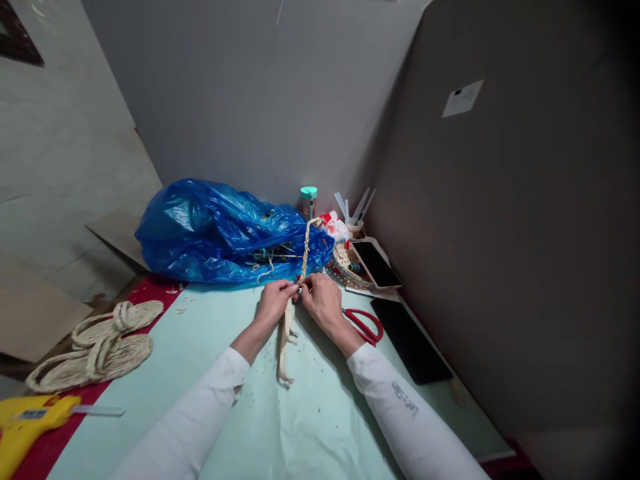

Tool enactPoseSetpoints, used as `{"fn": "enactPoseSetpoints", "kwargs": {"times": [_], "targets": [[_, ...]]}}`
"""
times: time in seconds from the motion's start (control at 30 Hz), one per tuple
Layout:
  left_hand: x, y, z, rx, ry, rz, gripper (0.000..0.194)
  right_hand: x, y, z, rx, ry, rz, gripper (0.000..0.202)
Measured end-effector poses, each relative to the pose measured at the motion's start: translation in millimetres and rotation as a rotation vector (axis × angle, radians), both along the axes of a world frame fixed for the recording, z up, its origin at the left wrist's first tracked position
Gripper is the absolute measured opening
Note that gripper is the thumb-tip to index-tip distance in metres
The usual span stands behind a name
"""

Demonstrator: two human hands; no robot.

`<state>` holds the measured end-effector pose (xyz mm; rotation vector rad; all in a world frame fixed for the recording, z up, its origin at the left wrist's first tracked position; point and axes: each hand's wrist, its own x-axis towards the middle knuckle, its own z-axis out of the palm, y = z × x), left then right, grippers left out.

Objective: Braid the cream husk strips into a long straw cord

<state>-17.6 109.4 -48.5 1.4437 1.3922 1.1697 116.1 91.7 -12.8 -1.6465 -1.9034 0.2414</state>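
Note:
A pale, straw-coloured braid [306, 250] runs up from my hands toward the back of the table, its far end bent over near the blue bag. My left hand [275, 301] pinches it from the left, thumb and fingers closed. From the right, my right hand [323, 300] grips the same braid, its fingertips nearly meeting those of the left. Loose, unbraided strands [285, 340] hang down below the fingers toward me. Something small and red shows at the fingertips; I cannot make it out. Red-handled scissors [365, 325] lie beside my right wrist.
A blue plastic bag [215, 230] fills the back left. Woven sandals [107, 347] and a yellow glue gun [35, 423] lie at left. At right are a wicker basket [343, 257], a phone [376, 262] and a black flat slab [413, 340]. A teal-lidded jar [309, 200] stands behind.

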Motion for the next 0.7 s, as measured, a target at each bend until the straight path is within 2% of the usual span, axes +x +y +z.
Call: {"fn": "enactPoseSetpoints", "kwargs": {"times": [0.17,0.3,0.43,0.7], "targets": [[0.1,-4.1,2.1,-0.017,0.046,-0.036,0.015,-1.3,-1.5,0.9,-0.135,0.046,0.042,0.017],[0.7,-6.6,6.0,0.005,0.090,-0.043,0.017,-2.5,0.0,-1.1,-0.159,0.125,0.075,0.015],[1.1,-8.0,10.7,0.047,0.119,-0.056,0.010,-1.3,-1.2,-1.8,-0.162,0.202,0.085,0.017],[2.7,-11.8,16.9,0.071,0.116,-0.013,0.026,-3.3,-1.7,-3.2,-0.118,0.258,0.113,0.020]]}}
